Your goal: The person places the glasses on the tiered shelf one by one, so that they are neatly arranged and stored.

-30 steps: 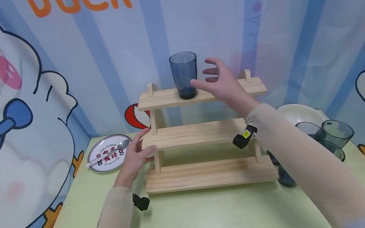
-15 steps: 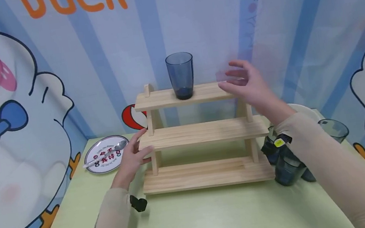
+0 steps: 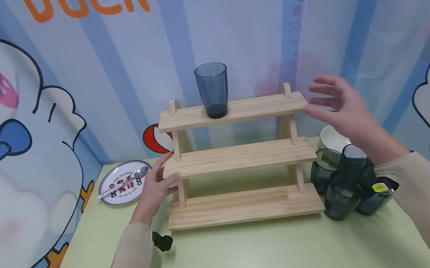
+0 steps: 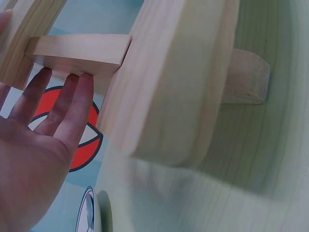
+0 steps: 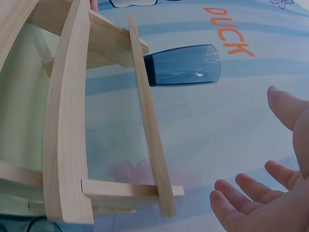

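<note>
A three-tier wooden shelf [image 3: 238, 158] stands on the table. My left hand [image 3: 153, 192] grips its left end at the middle tier; in the left wrist view the fingertips [image 4: 86, 82] press against the upright. On the top tier stands a blue-tinted drinking glass [image 3: 213, 91], upright and a little left of centre. My right hand [image 3: 349, 114] is in the air just right of the top tier, fingers spread and holding nothing. In the right wrist view that hand [image 5: 270, 200] is apart from both shelf and glass.
Several dark tinted glasses [image 3: 340, 201] cluster right of the shelf, partly hidden by my right forearm. Behind them is a white bowl [image 3: 330, 138], also partly covered. Left of the shelf lies a printed plate [image 3: 115, 201] with a spoon [image 3: 140, 172] on it. A cartoon curtain [image 3: 237, 27] hangs close behind.
My right hand has moved right, away from the glass on the top tier, to beyond the shelf's right end. The glass stays standing; the left hand keeps its place.
</note>
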A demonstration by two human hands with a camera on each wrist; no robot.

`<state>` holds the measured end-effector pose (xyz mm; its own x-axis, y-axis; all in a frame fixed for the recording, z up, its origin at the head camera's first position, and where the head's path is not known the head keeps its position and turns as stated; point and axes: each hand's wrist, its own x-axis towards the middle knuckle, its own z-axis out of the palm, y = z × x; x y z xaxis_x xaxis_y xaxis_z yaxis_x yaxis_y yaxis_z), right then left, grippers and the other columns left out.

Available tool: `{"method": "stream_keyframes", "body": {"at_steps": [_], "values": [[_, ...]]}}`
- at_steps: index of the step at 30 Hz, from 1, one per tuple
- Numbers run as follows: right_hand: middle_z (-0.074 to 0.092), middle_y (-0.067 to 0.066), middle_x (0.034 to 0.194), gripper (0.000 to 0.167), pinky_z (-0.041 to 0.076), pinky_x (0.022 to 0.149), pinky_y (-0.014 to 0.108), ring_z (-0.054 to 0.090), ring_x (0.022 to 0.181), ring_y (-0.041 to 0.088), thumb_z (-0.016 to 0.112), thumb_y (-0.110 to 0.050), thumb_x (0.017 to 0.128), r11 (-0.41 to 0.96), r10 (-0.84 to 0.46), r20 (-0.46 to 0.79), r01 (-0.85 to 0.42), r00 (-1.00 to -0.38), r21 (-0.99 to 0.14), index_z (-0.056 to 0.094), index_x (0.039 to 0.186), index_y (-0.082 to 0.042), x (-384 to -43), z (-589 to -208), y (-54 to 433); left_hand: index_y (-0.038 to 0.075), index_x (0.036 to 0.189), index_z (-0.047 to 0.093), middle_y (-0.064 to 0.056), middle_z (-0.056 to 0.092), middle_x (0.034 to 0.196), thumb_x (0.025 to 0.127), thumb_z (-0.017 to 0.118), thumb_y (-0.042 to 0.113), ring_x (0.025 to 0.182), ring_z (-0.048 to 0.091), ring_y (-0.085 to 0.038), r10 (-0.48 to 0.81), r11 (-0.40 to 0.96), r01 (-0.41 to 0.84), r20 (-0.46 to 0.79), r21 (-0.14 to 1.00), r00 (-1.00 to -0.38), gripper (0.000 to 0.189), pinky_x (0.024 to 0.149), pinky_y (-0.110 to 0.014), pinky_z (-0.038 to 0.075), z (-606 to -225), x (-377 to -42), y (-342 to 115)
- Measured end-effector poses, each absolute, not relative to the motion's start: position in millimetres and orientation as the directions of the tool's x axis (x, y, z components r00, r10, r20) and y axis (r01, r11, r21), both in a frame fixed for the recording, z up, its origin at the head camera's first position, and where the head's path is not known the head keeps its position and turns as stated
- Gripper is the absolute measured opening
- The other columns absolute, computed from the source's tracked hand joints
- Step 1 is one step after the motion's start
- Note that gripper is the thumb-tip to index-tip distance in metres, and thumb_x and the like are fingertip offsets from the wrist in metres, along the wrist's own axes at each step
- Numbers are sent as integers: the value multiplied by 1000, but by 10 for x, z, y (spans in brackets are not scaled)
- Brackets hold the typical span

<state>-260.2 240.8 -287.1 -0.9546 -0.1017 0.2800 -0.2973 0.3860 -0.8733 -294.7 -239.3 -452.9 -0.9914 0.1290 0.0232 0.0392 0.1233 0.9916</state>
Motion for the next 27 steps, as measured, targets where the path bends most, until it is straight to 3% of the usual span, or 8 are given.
{"method": "stream_keyframes", "body": {"at_steps": [10,16,26,27], "values": [[42,4,165,75,48,89,6,46,146,30,70,-35,102,510,-78,265,-267,-961,-818,29,164,-35,-2365,-3038,2728,33,163,39,-16,43,162,103,67,16,138,52,-42,130,130,39,22,991,-991,68,100,-59,56,-4528,-2946,-2401],[42,12,163,75,47,89,4,48,143,29,70,-29,103,558,-73,269,-263,-960,-787,29,165,-32,-2297,-3166,2975,32,164,38,-16,42,163,103,68,17,139,51,-42,138,125,37,19,991,-990,69,101,-59,55,-4535,-2943,-2400],[44,17,161,75,42,85,-1,50,138,27,72,-36,100,661,-16,246,-195,-969,-724,33,164,-29,-2136,-3443,3352,33,163,39,-16,44,161,103,68,17,138,52,-42,132,130,41,24,991,-991,69,100,-60,55,-4540,-2949,-2407],[44,18,160,75,42,84,-1,51,135,22,72,-35,100,666,-8,252,-193,-968,-720,33,164,-28,-2110,-3480,3375,33,163,39,-16,44,161,103,68,17,138,52,-42,134,126,41,23,991,-991,69,101,-60,55,-4543,-2951,-2406]]}}
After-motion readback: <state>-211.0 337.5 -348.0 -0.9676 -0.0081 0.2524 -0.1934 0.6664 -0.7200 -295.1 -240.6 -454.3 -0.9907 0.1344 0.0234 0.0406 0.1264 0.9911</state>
